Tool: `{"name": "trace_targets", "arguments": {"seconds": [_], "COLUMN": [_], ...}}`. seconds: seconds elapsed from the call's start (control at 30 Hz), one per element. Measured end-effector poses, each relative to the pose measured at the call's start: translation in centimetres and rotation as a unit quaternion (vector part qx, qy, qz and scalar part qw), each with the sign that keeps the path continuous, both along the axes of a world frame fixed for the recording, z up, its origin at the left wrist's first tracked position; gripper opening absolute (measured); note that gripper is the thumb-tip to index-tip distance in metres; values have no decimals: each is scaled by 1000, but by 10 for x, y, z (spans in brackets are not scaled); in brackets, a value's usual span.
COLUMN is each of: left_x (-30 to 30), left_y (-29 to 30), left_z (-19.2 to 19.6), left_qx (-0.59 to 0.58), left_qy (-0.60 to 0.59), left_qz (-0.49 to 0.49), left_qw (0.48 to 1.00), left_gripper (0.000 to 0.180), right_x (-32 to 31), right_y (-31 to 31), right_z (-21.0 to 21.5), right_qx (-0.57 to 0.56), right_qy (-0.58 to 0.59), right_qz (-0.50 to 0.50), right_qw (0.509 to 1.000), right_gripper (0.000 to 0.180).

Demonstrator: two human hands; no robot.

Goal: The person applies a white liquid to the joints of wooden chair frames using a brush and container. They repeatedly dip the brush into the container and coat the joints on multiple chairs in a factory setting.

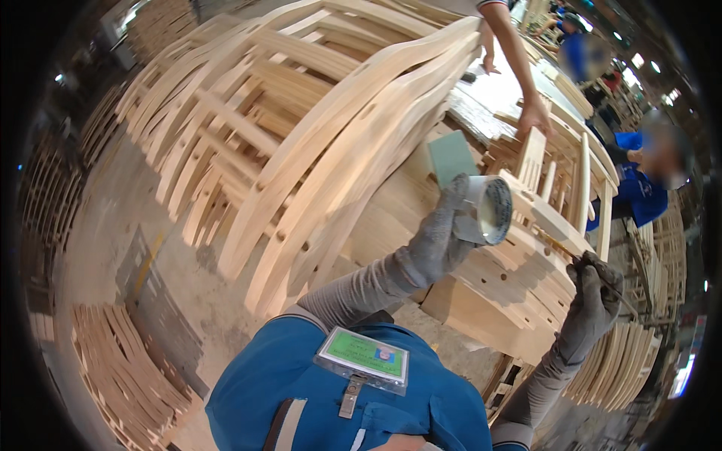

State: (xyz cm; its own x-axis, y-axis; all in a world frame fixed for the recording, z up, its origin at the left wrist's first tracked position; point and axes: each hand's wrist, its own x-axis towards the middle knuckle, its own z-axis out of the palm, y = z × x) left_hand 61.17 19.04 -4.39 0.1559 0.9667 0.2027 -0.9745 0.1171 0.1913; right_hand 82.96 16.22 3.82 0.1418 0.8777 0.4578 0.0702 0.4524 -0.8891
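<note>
My left hand (441, 233), in a grey glove, is wrapped round a white tub (494, 212) tilted to show pale, creamy stuff inside and dark smears round its rim. Off to the right, my gloved right hand (596, 295) pinches a thin stick-like tool (558, 243), whose far end lies close to the rail of a pale wooden frame (540, 211). Whether that end is a brush is too small to tell. Beyond the tub, another person's bare hand (534, 120) touches slats (532, 159) on the frame.
A tall stack of curved wooden frames (331, 158) fills the left. A green block (452, 156) sits beyond the tub. Several wooden parts (519, 282) lie stacked below the frame. Curved pieces (124, 368) are piled on the floor. People in blue (639, 188) are at the right.
</note>
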Motion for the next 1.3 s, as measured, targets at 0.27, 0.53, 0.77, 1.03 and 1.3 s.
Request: {"name": "trace_targets", "arguments": {"seconds": [0.27,0.53,0.77,1.03,1.3], "left_x": [15,-4,-37,-83,-176], "left_y": [-85,-207,-277,-294,-277], "left_z": [-11,6,4,19,28], "left_qx": [0,-47,56,21,32], "left_qy": [54,119,308,143,327], "left_qz": [-11,-37,170,160,207], "left_qw": [998,991,934,976,921], "left_gripper": [44,41,54,57,57], "right_x": [0,-43,-69,-106,-211], "right_y": [-102,-181,-262,-306,-281], "right_z": [-4,-10,-42,-34,-52], "right_qx": [26,169,46,22,31], "right_qy": [-34,-222,-95,109,141], "right_qz": [21,99,142,213,209], "right_qw": [999,955,984,971,967], "right_gripper": [15,18,23,16,18]}}
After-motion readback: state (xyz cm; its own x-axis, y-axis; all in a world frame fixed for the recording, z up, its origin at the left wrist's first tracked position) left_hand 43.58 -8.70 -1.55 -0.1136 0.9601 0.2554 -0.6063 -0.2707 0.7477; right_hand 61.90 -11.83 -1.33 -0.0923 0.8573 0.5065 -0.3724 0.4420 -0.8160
